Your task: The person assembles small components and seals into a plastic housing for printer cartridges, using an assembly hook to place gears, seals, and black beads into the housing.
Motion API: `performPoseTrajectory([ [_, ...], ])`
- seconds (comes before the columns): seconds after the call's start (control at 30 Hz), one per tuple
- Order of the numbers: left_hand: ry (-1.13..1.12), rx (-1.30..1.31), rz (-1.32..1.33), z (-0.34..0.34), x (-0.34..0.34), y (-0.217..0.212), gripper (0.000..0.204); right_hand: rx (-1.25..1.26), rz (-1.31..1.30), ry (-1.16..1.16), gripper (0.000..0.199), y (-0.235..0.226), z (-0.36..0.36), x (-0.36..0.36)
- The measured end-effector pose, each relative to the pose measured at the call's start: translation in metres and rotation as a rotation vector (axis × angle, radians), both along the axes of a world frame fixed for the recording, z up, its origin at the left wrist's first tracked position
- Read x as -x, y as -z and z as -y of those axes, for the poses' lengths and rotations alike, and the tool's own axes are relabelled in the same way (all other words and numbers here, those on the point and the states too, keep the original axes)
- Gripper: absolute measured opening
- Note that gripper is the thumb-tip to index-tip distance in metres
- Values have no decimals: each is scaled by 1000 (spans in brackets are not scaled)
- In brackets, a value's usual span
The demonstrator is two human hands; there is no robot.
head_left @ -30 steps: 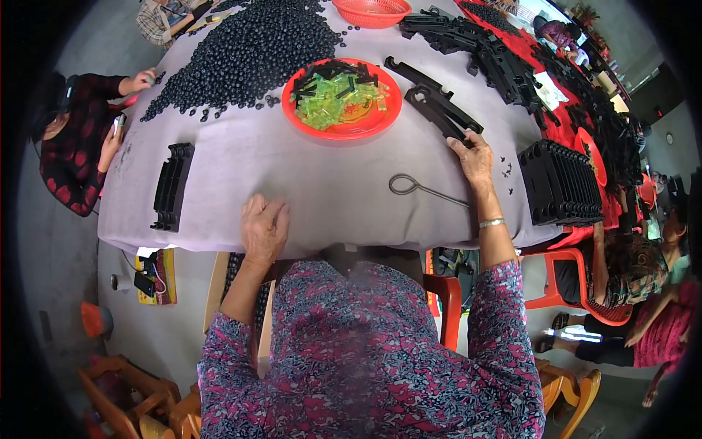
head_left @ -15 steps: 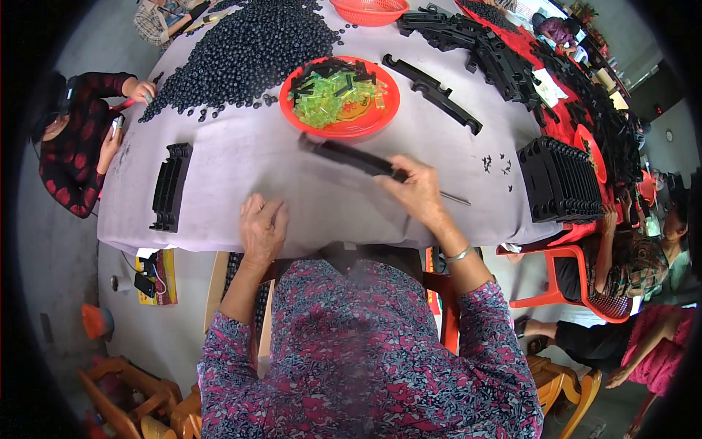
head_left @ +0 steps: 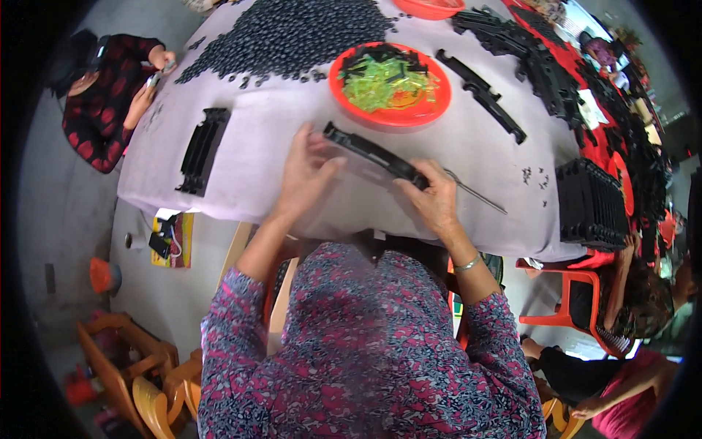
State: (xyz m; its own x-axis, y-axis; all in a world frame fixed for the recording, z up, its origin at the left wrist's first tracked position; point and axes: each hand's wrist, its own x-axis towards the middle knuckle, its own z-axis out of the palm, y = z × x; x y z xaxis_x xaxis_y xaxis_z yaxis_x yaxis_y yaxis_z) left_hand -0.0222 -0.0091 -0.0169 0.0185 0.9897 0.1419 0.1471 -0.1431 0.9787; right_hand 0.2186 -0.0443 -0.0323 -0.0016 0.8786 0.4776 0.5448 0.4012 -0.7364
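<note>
My right hand (head_left: 433,192) grips the right end of a long black plastic bar (head_left: 376,155), holding it tilted above the cloth. A thin metal rod (head_left: 479,195) sticks out to the right of that hand; whether the fingers hold it too I cannot tell. My left hand (head_left: 306,167) is blurred, its thumb apart from its fingers, beside the bar's left end and apart from it. Beyond the bar stands a red plate (head_left: 428,113) with clear yellow-green pieces (head_left: 376,88) and small black strips.
Black bars lie at left (head_left: 202,152) and far right (head_left: 482,95) on the pale tablecloth (head_left: 270,121). Small black round parts (head_left: 292,36) are heaped at the back. A stack of black parts (head_left: 591,201) stands at the right edge. A co-worker (head_left: 102,95) sits at left.
My left hand has risen from the table near me, opened and moved forward to the bar's left end. The bar stays in my right hand. The view has shifted.
</note>
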Motion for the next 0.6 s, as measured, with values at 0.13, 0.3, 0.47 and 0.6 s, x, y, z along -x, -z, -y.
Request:
performPoseTrajectory([
  [0.13,167,81,321,-12,-13,-7,76,11,16,27,32,-3,0,0],
  [0.3,160,37,418,-14,-25,-2,71,-63,46,75,38,3,0,0],
  [0.47,107,35,460,-13,-28,-2,66,-98,83,67,42,1,1,2],
  [0.6,140,45,465,-9,-26,-2,66,-106,113,74,40,1,2,1],
])
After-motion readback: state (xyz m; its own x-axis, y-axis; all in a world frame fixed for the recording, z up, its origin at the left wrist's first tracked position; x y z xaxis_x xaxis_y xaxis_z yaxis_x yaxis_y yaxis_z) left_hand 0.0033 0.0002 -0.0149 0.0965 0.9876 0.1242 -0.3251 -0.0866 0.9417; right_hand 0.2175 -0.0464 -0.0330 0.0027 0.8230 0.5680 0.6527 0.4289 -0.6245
